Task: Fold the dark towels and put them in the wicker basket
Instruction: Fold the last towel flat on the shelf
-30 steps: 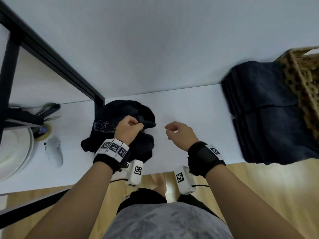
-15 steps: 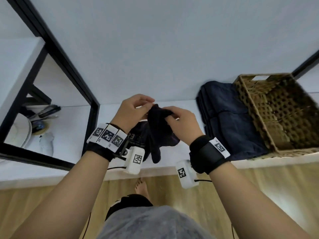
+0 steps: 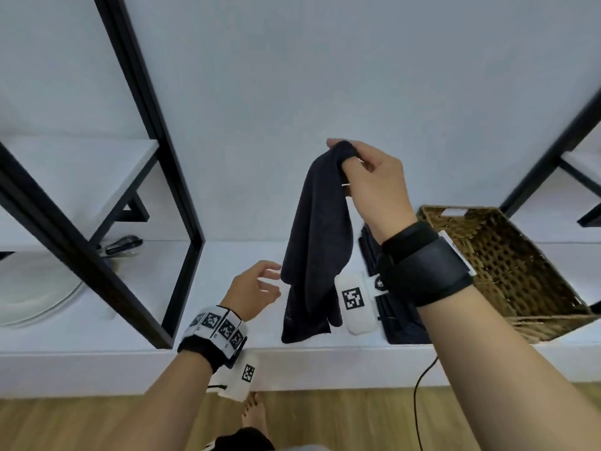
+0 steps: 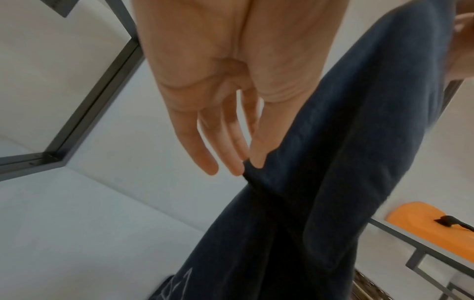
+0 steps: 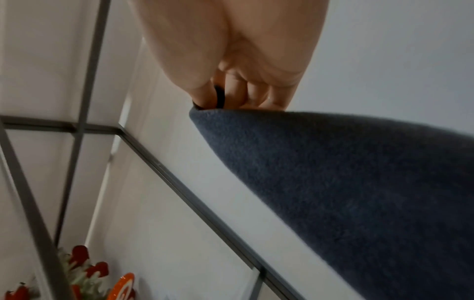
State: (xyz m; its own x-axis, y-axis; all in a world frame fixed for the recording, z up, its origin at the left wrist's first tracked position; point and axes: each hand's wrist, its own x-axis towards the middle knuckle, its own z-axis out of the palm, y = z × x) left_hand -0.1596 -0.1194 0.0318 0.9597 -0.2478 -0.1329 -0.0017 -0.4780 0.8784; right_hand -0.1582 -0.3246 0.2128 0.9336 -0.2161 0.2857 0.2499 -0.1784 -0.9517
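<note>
1. My right hand (image 3: 370, 183): raised above the shelf (image 3: 136, 307), thumb and fingers pinching one corner of a dark towel (image 3: 317, 242).
2. Dark towel: hangs lengthwise from that pinch, its lower end down at the shelf surface.
3. My left hand (image 3: 252, 292): fingers straight and loose, gripping nothing, fingertips (image 4: 237, 166) at the towel's edge.
4. Folded dark towels (image 3: 400, 323): stacked on the shelf, beside the wicker basket (image 3: 507, 271).
</note>
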